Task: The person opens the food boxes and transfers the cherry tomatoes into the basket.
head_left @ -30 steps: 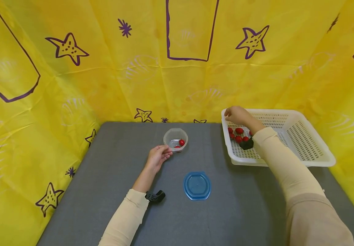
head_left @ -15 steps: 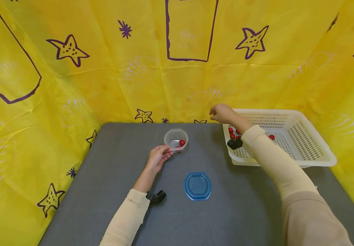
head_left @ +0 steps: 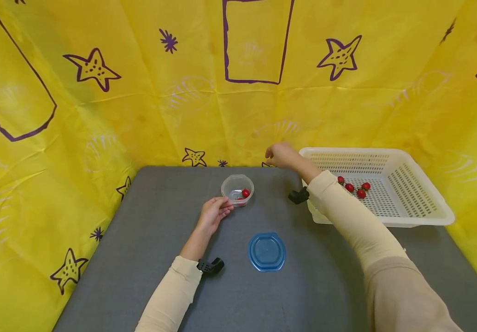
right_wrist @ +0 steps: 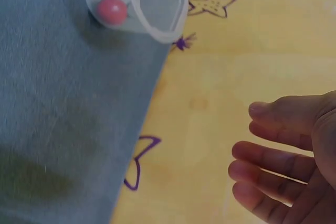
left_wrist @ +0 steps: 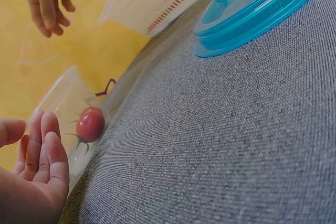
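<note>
A clear plastic container (head_left: 237, 182) stands on the table with red cherry tomatoes (head_left: 245, 193) inside. My left hand (head_left: 215, 213) pinches the container's near left rim between thumb and fingers; the other fingers lie along its outside. My right hand (head_left: 281, 155) is in the air, between the container and the white basket (head_left: 425, 198). In the right wrist view its fingers (right_wrist: 268, 158) are loosely bent, with nothing visible between them. More cherry tomatoes (head_left: 361, 193) lie in the basket, some hidden by my right forearm.
A blue lid (head_left: 267, 251) lies flat on the grey table (head_left: 172, 203), nearer to me than the container. A yellow patterned cloth (head_left: 147, 110) hangs behind the table and at both sides. Black wrist cameras (head_left: 211, 266) stick out from both wrists.
My right hand has moved left from above the basket's left end, out past its edge toward the container. More tomatoes in the basket have come into view. My left hand has stayed at the container.
</note>
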A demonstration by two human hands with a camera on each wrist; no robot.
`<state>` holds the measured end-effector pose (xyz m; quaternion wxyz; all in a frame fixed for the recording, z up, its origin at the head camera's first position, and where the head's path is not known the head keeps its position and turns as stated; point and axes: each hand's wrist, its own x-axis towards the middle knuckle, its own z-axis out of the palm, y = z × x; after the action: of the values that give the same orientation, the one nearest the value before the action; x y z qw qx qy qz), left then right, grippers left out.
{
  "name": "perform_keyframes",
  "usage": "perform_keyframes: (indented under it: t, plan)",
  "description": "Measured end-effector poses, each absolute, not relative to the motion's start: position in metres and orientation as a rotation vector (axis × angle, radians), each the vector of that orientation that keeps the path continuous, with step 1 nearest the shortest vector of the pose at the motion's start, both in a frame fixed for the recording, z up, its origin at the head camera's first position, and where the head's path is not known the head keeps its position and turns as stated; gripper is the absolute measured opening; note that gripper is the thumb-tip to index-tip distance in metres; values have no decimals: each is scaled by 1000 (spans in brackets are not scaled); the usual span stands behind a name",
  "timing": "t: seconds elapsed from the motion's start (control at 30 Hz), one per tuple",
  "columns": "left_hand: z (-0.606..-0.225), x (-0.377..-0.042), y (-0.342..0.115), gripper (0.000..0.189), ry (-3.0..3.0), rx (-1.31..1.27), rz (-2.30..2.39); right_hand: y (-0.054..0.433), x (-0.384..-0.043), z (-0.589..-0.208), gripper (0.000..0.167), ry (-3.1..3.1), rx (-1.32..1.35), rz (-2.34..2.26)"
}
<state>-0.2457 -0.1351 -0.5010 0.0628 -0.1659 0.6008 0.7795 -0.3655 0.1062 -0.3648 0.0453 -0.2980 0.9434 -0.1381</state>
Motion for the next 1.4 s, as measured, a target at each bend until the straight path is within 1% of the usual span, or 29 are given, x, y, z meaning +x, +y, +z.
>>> perform_keyframes:
  t: [0.37, 0.63, 0.8, 0.93, 1.07, 1.13, 1.17, 1.23, 1.3, 1.33, 1.4]
  plan:
    - [-498, -246, -137, 18, 1833, -491, 2357, 67, -356, -372, 25, 2800, -969, -378]
    - [-500, -248, -138, 16, 1828, -499, 2364, 41, -348, -385, 14, 2794, -953, -310]
    - [-501, -248, -138, 18, 1824, -491, 2361, 24, -340, -391, 15, 2773, -943, -288]
    - [-501, -247, -138, 18, 1833, -486, 2365, 12, -335, -396, 7, 2756, -895, -308]
    - [-502, -248, -137, 19, 1831, -482, 2379, 3, -331, -403, 10, 2772, -816, -289]
    - [-502, -247, -136, 19, 1826, -477, 2386, -1, -329, -408, 4, 2783, -780, -279]
    - [-503, -247, -136, 19, 1826, -475, 2390, -3, -327, -410, 6, 2780, -763, -280]
    - [-503, -247, -136, 20, 1817, -471, 2398, -7, -323, -414, 17, 2773, -725, -299]
    - [-504, -247, -135, 21, 1812, -465, 2401, -10, -319, -417, 24, 2769, -695, -304]
    - [-504, -247, -135, 22, 1810, -460, 2401, -12, -318, -418, 25, 2767, -684, -302]
    - [-504, -247, -135, 23, 1803, -452, 2404, -14, -315, -421, 21, 2764, -673, -276]
